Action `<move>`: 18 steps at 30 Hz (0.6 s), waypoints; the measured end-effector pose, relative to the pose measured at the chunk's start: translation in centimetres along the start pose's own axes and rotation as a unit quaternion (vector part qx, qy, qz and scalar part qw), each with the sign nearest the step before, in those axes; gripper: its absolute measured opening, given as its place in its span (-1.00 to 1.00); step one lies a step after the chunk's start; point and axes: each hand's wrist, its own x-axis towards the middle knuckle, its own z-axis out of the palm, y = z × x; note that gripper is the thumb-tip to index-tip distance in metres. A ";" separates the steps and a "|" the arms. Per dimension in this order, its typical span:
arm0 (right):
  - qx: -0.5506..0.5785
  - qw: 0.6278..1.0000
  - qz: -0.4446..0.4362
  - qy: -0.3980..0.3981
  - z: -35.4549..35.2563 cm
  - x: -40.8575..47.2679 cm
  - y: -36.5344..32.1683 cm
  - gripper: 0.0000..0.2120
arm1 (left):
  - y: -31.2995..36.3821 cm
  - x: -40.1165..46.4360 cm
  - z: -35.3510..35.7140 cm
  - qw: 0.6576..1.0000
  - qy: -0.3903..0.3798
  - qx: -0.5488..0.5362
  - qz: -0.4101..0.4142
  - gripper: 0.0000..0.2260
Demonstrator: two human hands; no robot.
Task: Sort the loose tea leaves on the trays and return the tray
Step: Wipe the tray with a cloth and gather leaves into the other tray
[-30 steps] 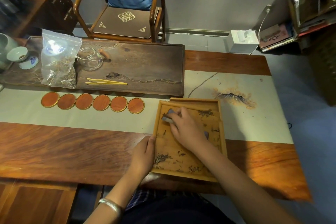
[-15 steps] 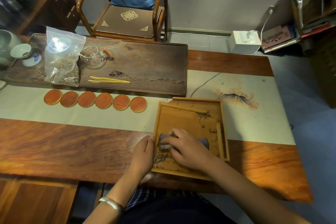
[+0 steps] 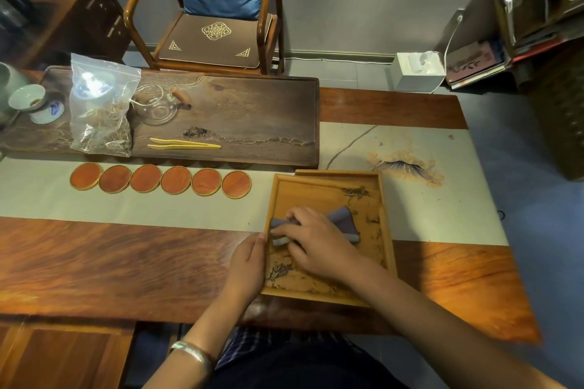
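A light bamboo tray (image 3: 328, 189) lies at the table's near edge, on top of a second tray whose rim shows at the back. Loose tea leaves (image 3: 279, 271) are scattered over its floor, thickest at the near left and far right. My right hand (image 3: 319, 243) grips a folded grey-blue cloth (image 3: 343, 221) and presses it on the tray's middle. My left hand (image 3: 248, 265) holds the tray's left rim, its thumb at the edge.
A row of several round wooden coasters (image 3: 161, 181) lies left of the tray. Behind them a dark tea board (image 3: 252, 117) carries yellow tongs (image 3: 183, 144), a glass pitcher (image 3: 156, 104) and a plastic bag of tea (image 3: 99, 110). A chair (image 3: 215, 38) stands beyond.
My right hand has dragged the cloth from the tray's far left corner toward me to its middle. The left hand has stayed on the rim.
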 end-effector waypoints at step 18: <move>-0.003 0.999 -0.029 -0.030 -0.4 -1.3 -0.8 -0.74 | -0.3 0.5 0.0 1.000 -0.006 -0.007 0.025 -0.64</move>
